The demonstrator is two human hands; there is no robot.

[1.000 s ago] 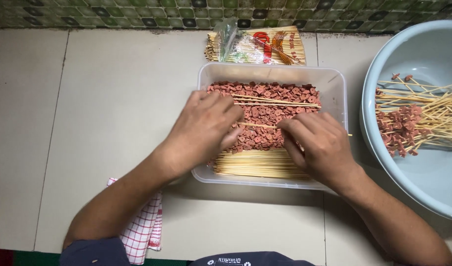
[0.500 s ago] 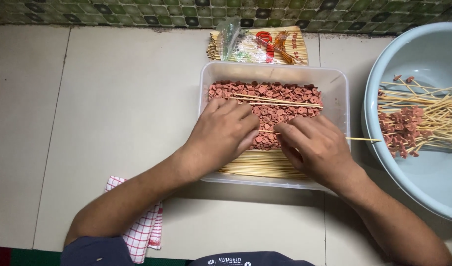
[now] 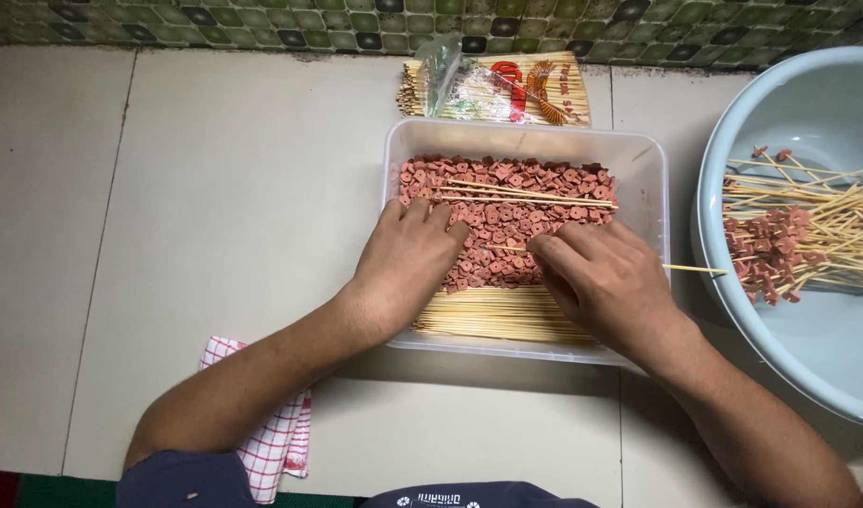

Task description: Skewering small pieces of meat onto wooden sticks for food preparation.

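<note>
— Pale floor tiles run up to a green mosaic wall. That big light-blue plastic basin on the right holds finished skewers.

— And the clear rectangular plastic tub in the middle?

— Full of small pink sausage slices, soft and probably slippery, with thin bamboo sticks along its near side. Both hands are in it.

— Holding what?

— Right hand pinches one thin wooden skewer, light and snappable, best held near its end. Left hand lies flat on the slices, fingers together, gripping nothing I can see. A skewer packet lies behind, a red-checked cloth nearer.
</note>
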